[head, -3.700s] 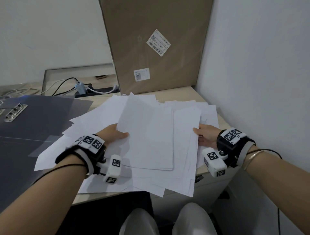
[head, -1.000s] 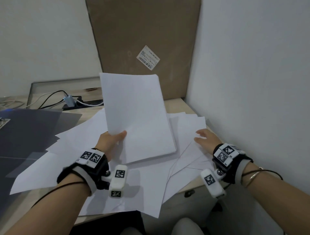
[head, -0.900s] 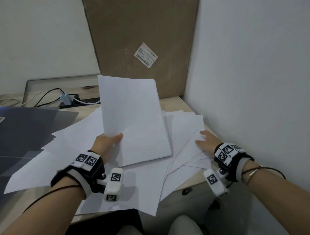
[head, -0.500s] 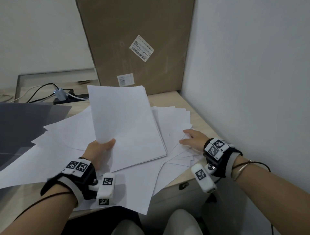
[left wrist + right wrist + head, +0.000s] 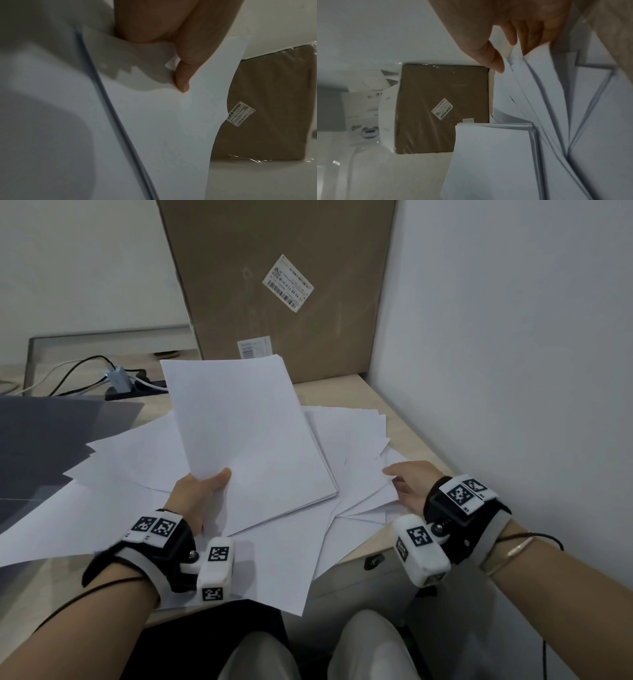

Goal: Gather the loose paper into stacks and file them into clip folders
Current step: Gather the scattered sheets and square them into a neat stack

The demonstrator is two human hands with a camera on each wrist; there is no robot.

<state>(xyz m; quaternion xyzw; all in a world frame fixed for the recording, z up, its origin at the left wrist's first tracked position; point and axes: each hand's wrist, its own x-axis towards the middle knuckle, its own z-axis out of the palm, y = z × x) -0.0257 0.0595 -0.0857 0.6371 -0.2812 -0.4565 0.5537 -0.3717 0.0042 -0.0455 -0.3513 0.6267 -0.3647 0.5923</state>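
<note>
My left hand [image 5: 219, 479] holds a squared stack of white paper [image 5: 246, 440] by its near left corner, thumb on top, raised and tilted above the desk. In the left wrist view the thumb [image 5: 181, 81] presses on the stack [image 5: 163, 128]. Loose white sheets [image 5: 137, 460] lie fanned across the desk [image 5: 342, 395] beneath it. My right hand [image 5: 400, 481] takes the right edge of several loose sheets [image 5: 363, 474], thumb over them and fingers under. The right wrist view has those sheets [image 5: 539, 94] lifted and fanned at the fingers [image 5: 530, 33].
An open dark clip folder [image 5: 51, 440] lies flat at the left. A tall cardboard box [image 5: 281, 285] leans against the back wall. A power strip with cables [image 5: 120, 376] sits behind the paper. The white wall [image 5: 513, 371] stands close on the right.
My left hand has lowered the stack a little towards the desk. My right hand went from lying flat on the right-hand sheets to slipping its fingers under their edge and lifting them.
</note>
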